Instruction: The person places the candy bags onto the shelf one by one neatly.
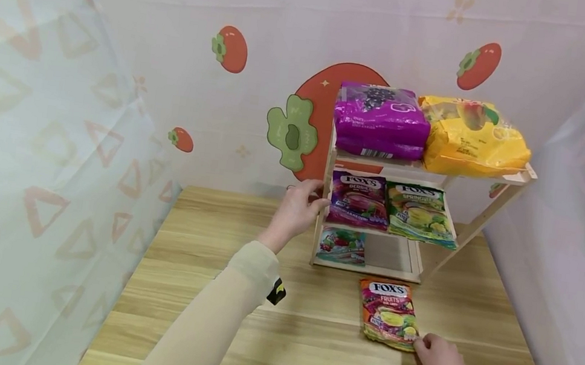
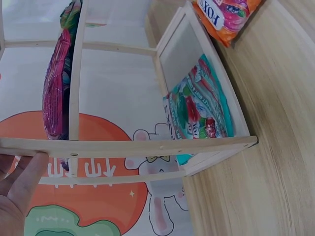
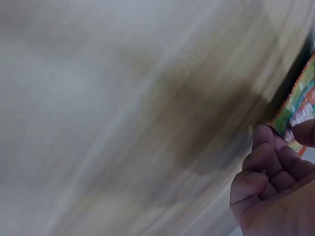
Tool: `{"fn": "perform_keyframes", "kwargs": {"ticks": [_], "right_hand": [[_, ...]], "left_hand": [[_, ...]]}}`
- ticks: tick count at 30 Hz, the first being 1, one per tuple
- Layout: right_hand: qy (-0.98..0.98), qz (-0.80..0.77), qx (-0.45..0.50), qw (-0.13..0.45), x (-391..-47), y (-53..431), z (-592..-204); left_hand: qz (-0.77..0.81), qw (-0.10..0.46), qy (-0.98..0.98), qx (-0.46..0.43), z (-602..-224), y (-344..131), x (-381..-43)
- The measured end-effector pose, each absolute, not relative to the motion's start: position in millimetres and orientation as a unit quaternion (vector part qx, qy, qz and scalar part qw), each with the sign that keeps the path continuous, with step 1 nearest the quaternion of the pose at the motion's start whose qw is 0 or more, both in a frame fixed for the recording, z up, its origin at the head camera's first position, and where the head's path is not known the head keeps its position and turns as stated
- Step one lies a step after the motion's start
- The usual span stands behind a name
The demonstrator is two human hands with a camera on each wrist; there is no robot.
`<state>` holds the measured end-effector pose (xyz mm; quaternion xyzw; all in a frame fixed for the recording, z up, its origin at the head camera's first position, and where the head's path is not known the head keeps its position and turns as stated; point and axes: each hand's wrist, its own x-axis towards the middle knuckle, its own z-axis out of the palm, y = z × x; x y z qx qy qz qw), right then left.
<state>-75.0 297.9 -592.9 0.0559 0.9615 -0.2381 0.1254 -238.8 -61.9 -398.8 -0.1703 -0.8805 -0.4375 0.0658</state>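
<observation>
My left hand (image 1: 295, 212) holds the left upright of a small wooden shelf (image 1: 316, 243) at middle-tier height. In the left wrist view its fingers bend round the wooden post (image 2: 123, 147). My right hand (image 1: 442, 364) pinches the lower right corner of an orange Fox's Fruits candy bag (image 1: 390, 314), which is face up in front of the shelf. Curled fingers and the thumb meet at the bag's edge (image 3: 298, 105) in the right wrist view. A teal candy bag (image 1: 342, 246) lies on the left of the bottom tier.
The middle tier bears a purple Fox's Berries bag (image 1: 358, 200) and a green Fox's bag (image 1: 420, 213) side by side. On top sit a bulky purple bag (image 1: 381, 123) and a yellow bag (image 1: 475, 141). Printed cloth walls (image 1: 178, 40) enclose the wooden table (image 1: 195, 219).
</observation>
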Motion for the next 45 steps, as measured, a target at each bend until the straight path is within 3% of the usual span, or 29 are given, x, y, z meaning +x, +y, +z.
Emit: {"fn": "perform_keyframes", "kwargs": {"ticks": [17,45], "right_hand": [[0.949,-0.289,0.028,0.122,-119,290,-577],[0.917,-0.358,0.084,0.153,-117,288,-584]], "left_hand": [[-0.435,0.064,-0.883,-0.166,-398,-61,-237],[-0.437,0.067,-0.882,-0.164,-399,-60,-238]]}}
